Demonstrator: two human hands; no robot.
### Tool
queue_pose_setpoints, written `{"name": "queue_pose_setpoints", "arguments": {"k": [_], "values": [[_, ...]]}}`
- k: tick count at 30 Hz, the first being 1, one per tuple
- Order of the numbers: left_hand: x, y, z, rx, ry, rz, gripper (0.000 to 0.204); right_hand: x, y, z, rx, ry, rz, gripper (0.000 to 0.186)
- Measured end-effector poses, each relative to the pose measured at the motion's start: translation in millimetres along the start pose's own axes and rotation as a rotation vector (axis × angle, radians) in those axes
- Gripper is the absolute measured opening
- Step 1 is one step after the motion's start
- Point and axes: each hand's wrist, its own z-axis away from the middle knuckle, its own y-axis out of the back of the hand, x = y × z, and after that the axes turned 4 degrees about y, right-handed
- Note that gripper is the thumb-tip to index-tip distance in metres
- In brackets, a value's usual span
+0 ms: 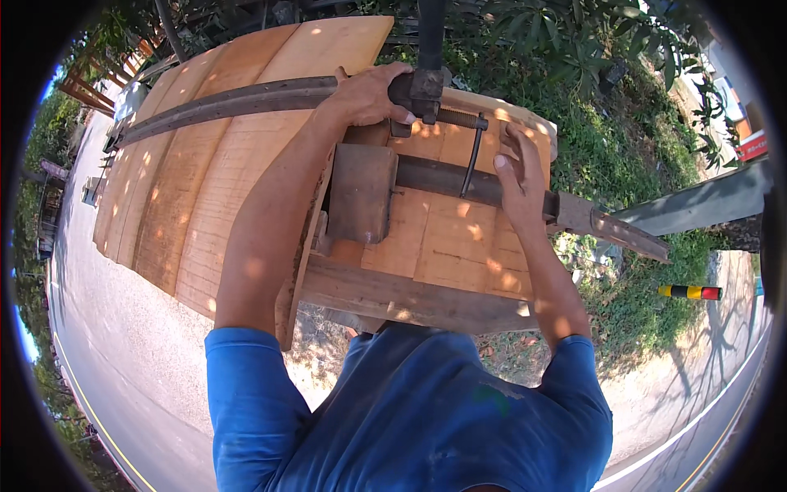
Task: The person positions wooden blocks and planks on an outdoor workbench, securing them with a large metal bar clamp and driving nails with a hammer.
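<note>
My left hand (369,94) is closed round the dark end of a long bar clamp (229,103), beside its jaw block and screw. The bar runs over a panel of wide wooden boards (246,156) laid edge to edge. From the screw hangs a thin metal turning handle (473,156). Close to its right side is my right hand (522,168), fingers apart and holding nothing; whether a fingertip touches the handle I cannot tell. A dark wooden block (361,193) stands at the panel's near end, left of the handle.
Beneath the handle, a second metal bar (590,220) crosses the plank-topped workbench (459,254) and juts past its right end. A thick beam (410,299) edges the bench before me. A grey post (697,197) rises at right; a dark upright (431,37) stands behind the clamp.
</note>
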Motion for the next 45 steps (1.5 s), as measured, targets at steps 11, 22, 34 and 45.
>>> {"name": "queue_pose_setpoints", "arguments": {"k": [11, 22, 34, 45], "values": [[0.8, 5.1, -0.6, 0.004, -0.007, 0.026, 0.097, 68.1, -21.1, -54.3, -0.176, -0.872, -0.48, 0.026], [-9.4, -3.6, -9.7, 0.009, -0.007, -0.002, 0.098, 87.8, -52.4, -106.0, 0.029, -0.764, -0.435, 0.018], [2.0, -3.2, -0.2, 0.035, 0.022, -0.044, 0.099, 28.6, -19.6, -23.6, -0.366, 0.397, -0.149, 0.031], [-28.7, 17.8, -10.3, -0.105, -0.112, 0.217, 0.101, 67.0, -18.5, -60.0, -0.164, -0.746, -0.451, 0.037]]}}
